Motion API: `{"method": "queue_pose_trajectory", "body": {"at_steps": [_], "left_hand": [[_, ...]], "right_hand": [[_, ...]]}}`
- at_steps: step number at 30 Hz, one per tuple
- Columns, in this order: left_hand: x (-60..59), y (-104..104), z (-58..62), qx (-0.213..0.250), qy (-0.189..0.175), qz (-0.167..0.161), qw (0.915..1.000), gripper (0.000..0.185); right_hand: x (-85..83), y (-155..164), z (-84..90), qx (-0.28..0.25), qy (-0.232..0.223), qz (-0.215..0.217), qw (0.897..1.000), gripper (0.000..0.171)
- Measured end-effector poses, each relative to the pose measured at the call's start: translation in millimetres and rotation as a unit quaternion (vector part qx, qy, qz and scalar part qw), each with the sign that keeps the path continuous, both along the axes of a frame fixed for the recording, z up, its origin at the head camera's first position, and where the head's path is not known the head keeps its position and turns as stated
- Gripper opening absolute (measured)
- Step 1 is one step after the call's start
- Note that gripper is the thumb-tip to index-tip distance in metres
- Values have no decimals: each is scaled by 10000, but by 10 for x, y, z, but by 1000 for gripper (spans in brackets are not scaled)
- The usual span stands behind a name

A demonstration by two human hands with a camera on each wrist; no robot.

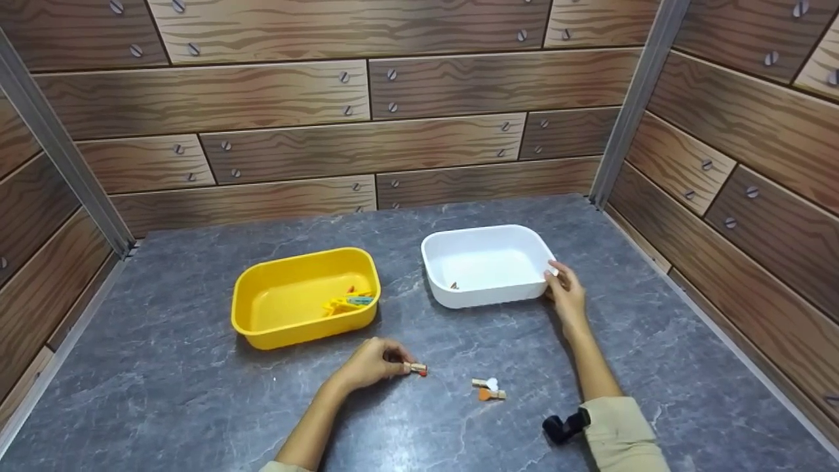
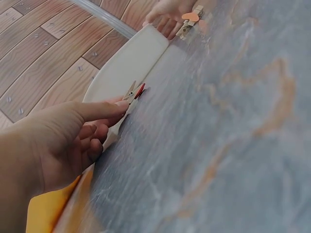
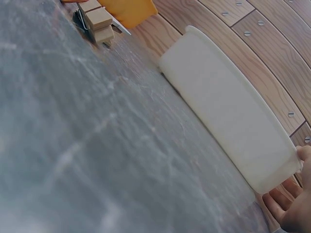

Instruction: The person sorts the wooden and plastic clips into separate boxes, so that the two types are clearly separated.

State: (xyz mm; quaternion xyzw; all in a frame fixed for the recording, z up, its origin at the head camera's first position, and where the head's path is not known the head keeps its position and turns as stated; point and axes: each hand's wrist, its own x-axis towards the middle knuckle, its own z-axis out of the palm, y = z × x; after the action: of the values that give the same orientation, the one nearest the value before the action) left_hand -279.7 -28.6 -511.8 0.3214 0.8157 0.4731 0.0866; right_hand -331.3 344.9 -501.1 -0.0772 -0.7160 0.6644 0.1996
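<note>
My left hand (image 1: 393,362) pinches a small wooden clothespin (image 1: 415,369) with a red tip, low over the grey table. In the left wrist view the forefinger (image 2: 104,109) reaches to that clothespin (image 2: 132,91). My right hand (image 1: 557,280) grips the front right corner of the white tub (image 1: 486,235), thumb on the rim; its fingers (image 3: 286,201) show under the tub's edge (image 3: 228,111). One tiny peg (image 1: 453,286) lies inside the white tub. Two more pegs (image 1: 489,389), one with a white heart and one with an orange heart, lie on the table between my arms.
A yellow tub (image 1: 262,301) stands left of the white one and holds several coloured pegs (image 1: 347,301). Wood-print walls close the table (image 1: 196,393) in at the back, left and right. A black strap mount (image 1: 564,426) sits on my right sleeve.
</note>
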Motion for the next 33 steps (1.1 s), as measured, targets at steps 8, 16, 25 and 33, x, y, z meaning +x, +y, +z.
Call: {"method": "queue_pose_trajectory", "body": {"at_steps": [8, 16, 25, 33], "left_hand": [[-3, 5, 34, 259, -245, -25, 9994, 10], [-14, 16, 44, 392, -379, 190, 9983, 10], [-64, 48, 98, 407, 427, 519, 9969, 8], [-89, 101, 188, 61, 769, 788, 9939, 6]], "right_hand": [[5, 9, 13, -10, -41, 0, 10000, 45], [6, 7, 22, -87, -5, 46, 10000, 45], [-13, 13, 8, -42, 16, 1, 10000, 44], [-15, 1, 1, 7, -5, -45, 10000, 42]]}}
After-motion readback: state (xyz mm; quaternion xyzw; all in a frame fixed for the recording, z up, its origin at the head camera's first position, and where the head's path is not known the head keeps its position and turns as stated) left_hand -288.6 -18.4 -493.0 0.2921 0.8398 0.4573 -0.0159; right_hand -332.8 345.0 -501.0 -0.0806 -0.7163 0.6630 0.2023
